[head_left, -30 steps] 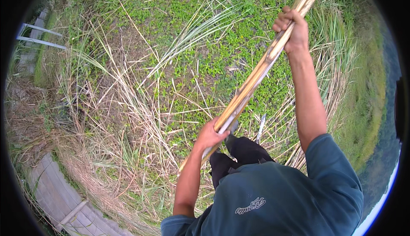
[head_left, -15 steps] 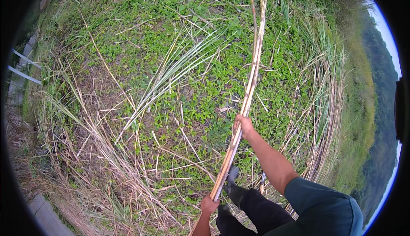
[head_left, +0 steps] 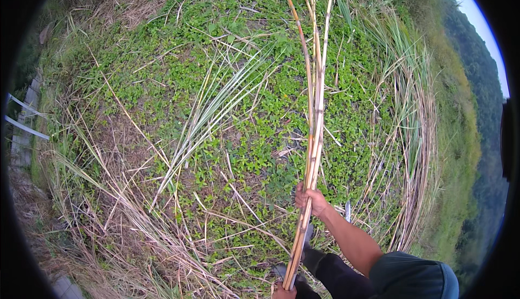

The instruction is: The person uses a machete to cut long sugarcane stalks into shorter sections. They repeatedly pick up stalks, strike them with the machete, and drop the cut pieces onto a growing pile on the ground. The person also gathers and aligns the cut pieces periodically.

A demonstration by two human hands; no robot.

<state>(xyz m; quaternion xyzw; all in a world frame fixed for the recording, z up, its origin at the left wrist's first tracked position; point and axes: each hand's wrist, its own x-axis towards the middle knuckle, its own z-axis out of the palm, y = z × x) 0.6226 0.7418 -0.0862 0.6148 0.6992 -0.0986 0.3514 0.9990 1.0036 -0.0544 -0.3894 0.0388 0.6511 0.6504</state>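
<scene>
Fingers (head_left: 302,196) of right hand (head_left: 310,201) wrapped tight round bundle of long, thin yellow-tan cane stalks (head_left: 314,115), gripped low; tops splay up over green ground cover (head_left: 244,109). Left hand (head_left: 283,292) at butt end, mostly cut off by frame edge, so its grip can't be told. Stalks prob. light, stiff but whippy, smooth; hold low w/ both hands. Dark boot (head_left: 306,255) partly hidden.

you're standing outdoors on rough, overgrown ground, a field edge or bank. low green weeds (head_left: 254,109) cover the soil, dry straw-coloured grass (head_left: 124,228) lies flattened around them, and tall grass (head_left: 411,136) rims the right. a wooded hillside (head_left: 482,82) and pale sky (head_left: 482,17) show beyond.
</scene>
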